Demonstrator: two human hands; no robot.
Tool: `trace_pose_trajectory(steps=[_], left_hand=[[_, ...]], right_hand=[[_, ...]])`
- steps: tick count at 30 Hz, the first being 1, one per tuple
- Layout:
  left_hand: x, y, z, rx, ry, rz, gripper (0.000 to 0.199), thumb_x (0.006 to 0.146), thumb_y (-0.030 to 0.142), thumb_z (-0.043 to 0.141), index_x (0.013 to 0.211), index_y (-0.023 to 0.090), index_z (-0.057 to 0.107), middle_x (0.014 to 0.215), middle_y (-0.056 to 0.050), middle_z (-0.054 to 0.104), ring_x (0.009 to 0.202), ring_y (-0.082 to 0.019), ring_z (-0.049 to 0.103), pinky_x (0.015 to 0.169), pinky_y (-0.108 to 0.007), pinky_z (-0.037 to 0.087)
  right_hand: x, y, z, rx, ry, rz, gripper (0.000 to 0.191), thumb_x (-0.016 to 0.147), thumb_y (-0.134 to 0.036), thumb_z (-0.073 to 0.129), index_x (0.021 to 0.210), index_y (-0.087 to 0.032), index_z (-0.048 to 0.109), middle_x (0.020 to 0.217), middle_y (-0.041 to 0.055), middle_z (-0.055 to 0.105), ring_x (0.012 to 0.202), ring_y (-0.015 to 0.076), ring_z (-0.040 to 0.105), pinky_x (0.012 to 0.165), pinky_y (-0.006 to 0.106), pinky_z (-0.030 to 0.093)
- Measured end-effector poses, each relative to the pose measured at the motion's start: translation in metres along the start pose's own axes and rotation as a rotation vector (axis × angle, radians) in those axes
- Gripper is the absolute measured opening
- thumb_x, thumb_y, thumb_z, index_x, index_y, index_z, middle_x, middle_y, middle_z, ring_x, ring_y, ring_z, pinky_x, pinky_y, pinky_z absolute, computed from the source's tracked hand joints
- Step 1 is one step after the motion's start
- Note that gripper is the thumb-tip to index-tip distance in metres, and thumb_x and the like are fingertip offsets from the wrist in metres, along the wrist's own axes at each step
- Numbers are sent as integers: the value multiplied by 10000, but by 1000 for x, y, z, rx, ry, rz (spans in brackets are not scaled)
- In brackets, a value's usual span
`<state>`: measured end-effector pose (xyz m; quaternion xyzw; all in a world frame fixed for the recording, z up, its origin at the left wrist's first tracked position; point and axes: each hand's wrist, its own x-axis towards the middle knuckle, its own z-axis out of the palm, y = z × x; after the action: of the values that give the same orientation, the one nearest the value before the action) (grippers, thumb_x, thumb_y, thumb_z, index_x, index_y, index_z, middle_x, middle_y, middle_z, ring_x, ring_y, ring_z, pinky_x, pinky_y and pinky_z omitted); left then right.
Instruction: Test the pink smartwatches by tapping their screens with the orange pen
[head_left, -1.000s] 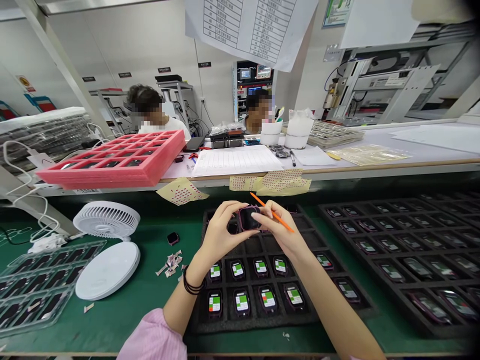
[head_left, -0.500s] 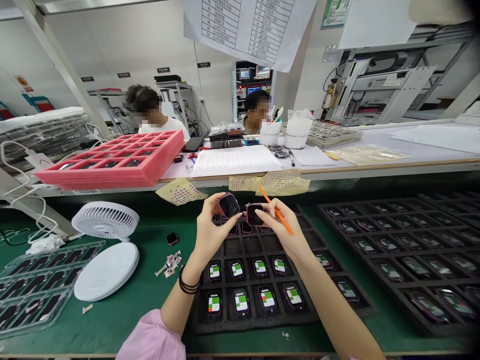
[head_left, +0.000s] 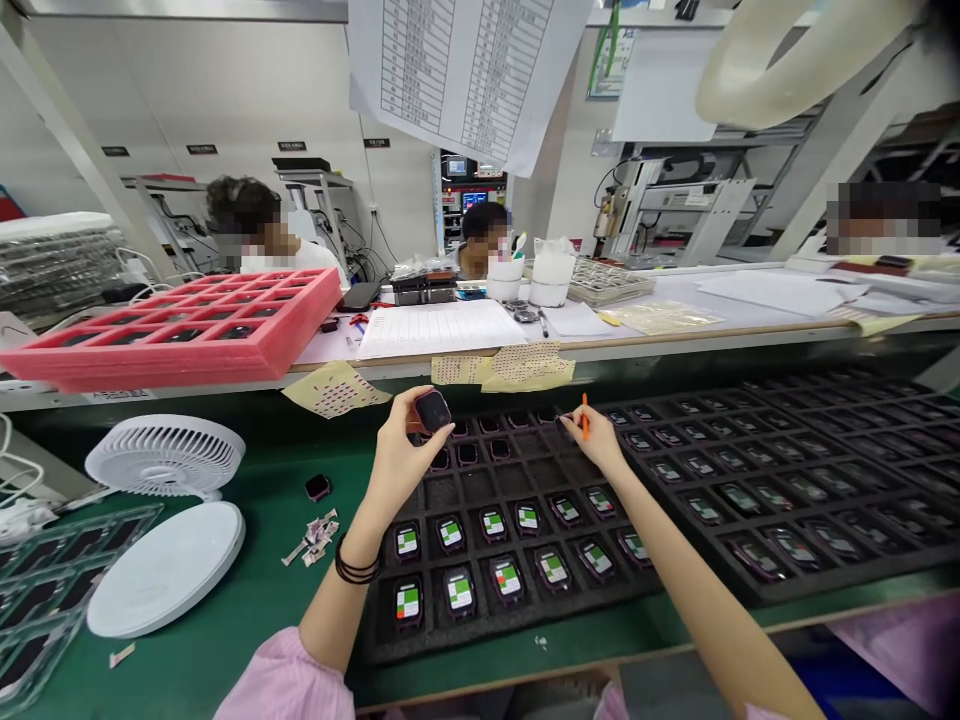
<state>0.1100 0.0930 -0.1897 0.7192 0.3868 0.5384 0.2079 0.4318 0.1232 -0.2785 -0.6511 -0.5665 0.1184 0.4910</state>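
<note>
The green bench (head_left: 225, 675) runs across the whole foreground, and from where I stand its biggest loads are two black foam trays. The black tray (head_left: 465, 642) in the middle reaches nearly to the bench's front edge; the right tray (head_left: 795, 588) spreads towards the right end. A white fan (head_left: 169, 455) on a round base sits towards the bench's left end.

The left hand (head_left: 397, 455) is over the middle tray's far left corner, thumb and fingers clamped on the edges of a watch (head_left: 433, 411). That watch is a small rounded square with a glossy black screen and a thin purplish rim, held up off the tray and tilted, its screen facing the wearer.

The right hand (head_left: 598, 445) is near the middle tray's far right corner, its fingers closed round an orange stick (head_left: 585, 416) that stands roughly upright. Its fingertips are right by a dark watch in the far row; I can't tell whether they grip it.

The lit watches (head_left: 507, 577) fill the two rows nearest the tray's front edge, showing green and white blocks, a few with orange-red. Left of the tray lie a loose watch (head_left: 318, 487), dark-faced, and small pale scraps (head_left: 319, 535).
</note>
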Motion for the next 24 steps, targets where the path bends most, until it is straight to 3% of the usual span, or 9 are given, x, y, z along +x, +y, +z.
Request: trace_pose_trajectory(steps=[3,6,11,14,17,21,24], left_hand=[[-6,3,9,36,-58,15,440,757,236,680,1162,192,516,1028,-58,654,808,-158,656,699,-284,550],[-11,0,33,72,-174,14,413,735,194,679,1120,181,531,964,-42,662,793,-161,646,675,-280,540],[-3,-21,104,304,-569,27,434,709,212,722,1106,180,550,1078,-53,662,936,-189,633,811,-287,507],[8,-35,148,379,-623,11,448,697,279,755,1092,165,577,1107,-84,660,1005,-247,617,867,-354,485],[14,-46,179,450,-651,2,447,751,296,719,1146,145,572,1170,-137,629,1135,-310,547,963,-454,414],[10,-55,197,508,-715,-7,329,873,277,578,1169,133,592,1316,-198,533,1281,-360,425,1034,-561,314],[4,-54,192,521,-755,-19,359,903,269,516,1227,125,568,1391,-222,458,1327,-376,372,1051,-601,273]], right_hand=[[7,27,9,-29,-18,21,357,699,-434,596,553,-257,324,538,6,505,563,181,492,595,309,381],[9,34,17,-44,-56,35,329,675,-395,607,552,-256,336,553,9,529,581,187,511,611,310,396],[4,27,16,-59,-82,36,281,680,-352,595,590,-260,345,598,16,544,589,196,526,631,328,409],[-9,18,4,-50,-98,9,252,707,-358,585,627,-257,368,670,34,589,643,209,565,673,337,432],[-24,9,-13,-35,-120,-11,225,730,-387,580,661,-250,415,735,49,632,692,219,598,702,343,452],[-38,3,-32,-7,-127,-23,217,752,-416,566,694,-241,453,822,62,668,757,219,626,758,349,467],[-46,-8,-39,19,-133,-15,226,774,-445,554,723,-235,490,814,52,669,786,219,634,788,358,473]])
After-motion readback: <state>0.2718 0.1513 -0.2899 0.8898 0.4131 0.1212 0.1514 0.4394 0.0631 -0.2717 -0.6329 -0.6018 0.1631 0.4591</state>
